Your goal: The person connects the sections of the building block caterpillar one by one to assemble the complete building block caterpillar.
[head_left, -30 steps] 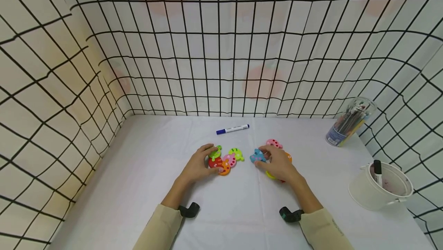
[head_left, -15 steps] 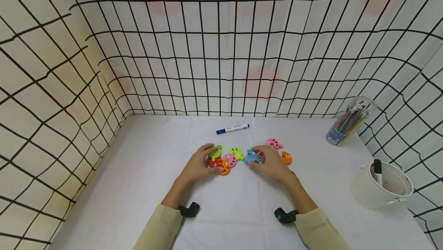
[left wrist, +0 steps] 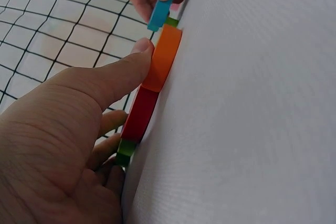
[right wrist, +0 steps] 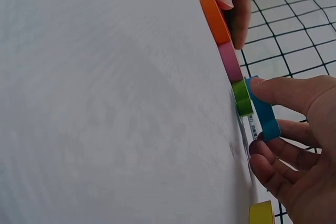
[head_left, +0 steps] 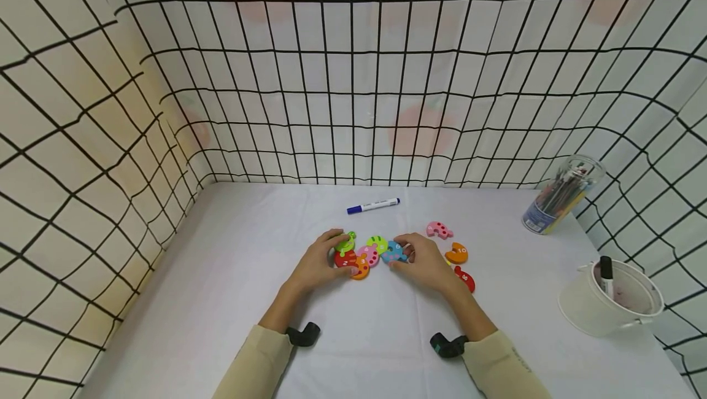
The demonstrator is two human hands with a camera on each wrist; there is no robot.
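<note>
Colourful numbered puzzle pieces form a curved row on the white table. From the left come a green head piece (head_left: 347, 243), a red piece (head_left: 345, 259), an orange piece (head_left: 361, 269), a pink piece (head_left: 368, 255) and a striped green piece (head_left: 378, 244). My left hand (head_left: 317, 265) holds the row's left end, its thumb on the orange piece and its fingers by the green head. Between thumb and fingers, my right hand (head_left: 428, 264) pinches a blue puzzle piece (right wrist: 265, 114). That piece is slightly raised, at the striped green piece's right edge.
Right of my right hand lie loose pink (head_left: 439, 230), orange (head_left: 457, 254) and red (head_left: 466, 279) pieces, plus a partly hidden yellow piece (right wrist: 261, 213). Behind the row lies a marker (head_left: 373, 205). A pencil jar (head_left: 538, 215) and white bucket (head_left: 585, 307) stand right.
My right hand has carried the blue piece leftward to the striped green piece, uncovering the loose orange and red pieces. My left hand has stayed in place.
</note>
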